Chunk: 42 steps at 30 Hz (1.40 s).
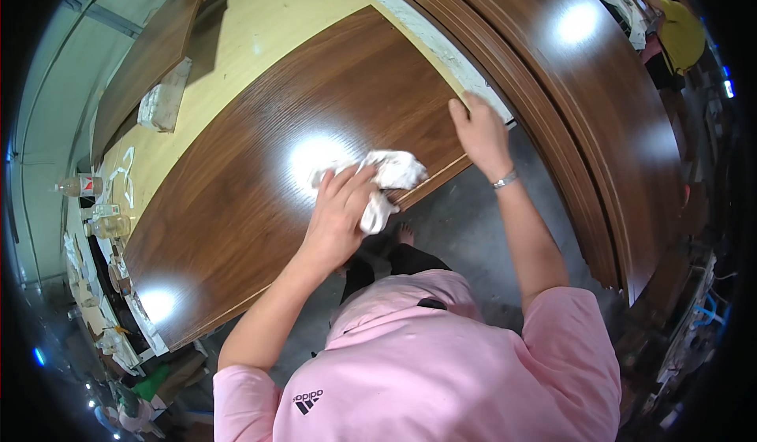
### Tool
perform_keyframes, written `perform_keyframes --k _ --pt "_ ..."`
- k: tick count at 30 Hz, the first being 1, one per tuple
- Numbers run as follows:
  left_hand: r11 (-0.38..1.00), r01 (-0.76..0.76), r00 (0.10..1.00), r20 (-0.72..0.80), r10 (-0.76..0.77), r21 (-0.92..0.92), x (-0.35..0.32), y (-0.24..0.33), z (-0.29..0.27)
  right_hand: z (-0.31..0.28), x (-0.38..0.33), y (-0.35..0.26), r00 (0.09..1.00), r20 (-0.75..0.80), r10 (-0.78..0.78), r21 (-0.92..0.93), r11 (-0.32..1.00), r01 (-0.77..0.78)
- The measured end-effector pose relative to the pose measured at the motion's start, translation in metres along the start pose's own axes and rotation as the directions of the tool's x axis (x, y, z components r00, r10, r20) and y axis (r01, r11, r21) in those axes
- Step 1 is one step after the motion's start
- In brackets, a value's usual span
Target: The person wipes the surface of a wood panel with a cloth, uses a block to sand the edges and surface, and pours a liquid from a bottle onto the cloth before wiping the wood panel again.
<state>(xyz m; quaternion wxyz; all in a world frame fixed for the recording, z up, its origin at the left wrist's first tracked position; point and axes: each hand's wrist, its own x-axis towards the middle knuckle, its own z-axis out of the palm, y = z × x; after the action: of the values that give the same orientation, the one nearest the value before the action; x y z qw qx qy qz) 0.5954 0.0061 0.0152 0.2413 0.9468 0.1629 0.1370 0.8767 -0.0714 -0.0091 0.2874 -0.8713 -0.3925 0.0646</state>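
Observation:
A dark brown wood-grain panel lies flat in front of me, shining under the lights. My left hand presses a crumpled white cloth onto its surface near the front edge. Part of the cloth bunches out to the right of the fingers, and a fold hangs toward the edge. At the panel's right end is my right hand, slightly blurred, thumb and fingers apart and no object in it. Whether it touches the panel's edge I cannot tell. A metal band circles the right wrist.
Under the panel is a pale yellow board. More brown panels are stacked on the right. Another panel leans at the left beside a wrapped white block. Bottles stand at the far left. A person in yellow works at the far right.

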Motion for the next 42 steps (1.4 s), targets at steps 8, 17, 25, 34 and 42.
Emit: perform_keyframes --k 8,17,25,34,42 --pt "0.999 0.034 0.999 -0.016 -0.034 -0.004 0.141 -0.033 0.010 0.002 0.000 -0.018 0.991 0.113 0.074 -0.137 0.989 -0.058" --pt "1.000 0.001 0.980 -0.199 0.005 0.030 0.128 -0.035 0.007 -0.004 0.000 -0.020 0.987 0.135 0.085 -0.094 0.993 -0.072" --pt "0.979 -0.184 0.971 -0.135 0.195 0.092 0.079 0.008 0.036 0.005 -0.002 -0.006 0.996 0.056 0.066 -0.094 0.994 -0.061" --pt "0.985 0.079 0.944 -0.329 -0.023 0.156 0.171 -0.048 0.016 -0.002 -0.001 -0.018 0.992 0.092 0.088 -0.060 0.995 -0.082" --pt "0.985 0.047 0.950 -0.313 0.007 0.165 0.206 -0.073 0.011 -0.002 -0.001 -0.019 0.989 0.117 0.091 -0.071 0.994 -0.083"
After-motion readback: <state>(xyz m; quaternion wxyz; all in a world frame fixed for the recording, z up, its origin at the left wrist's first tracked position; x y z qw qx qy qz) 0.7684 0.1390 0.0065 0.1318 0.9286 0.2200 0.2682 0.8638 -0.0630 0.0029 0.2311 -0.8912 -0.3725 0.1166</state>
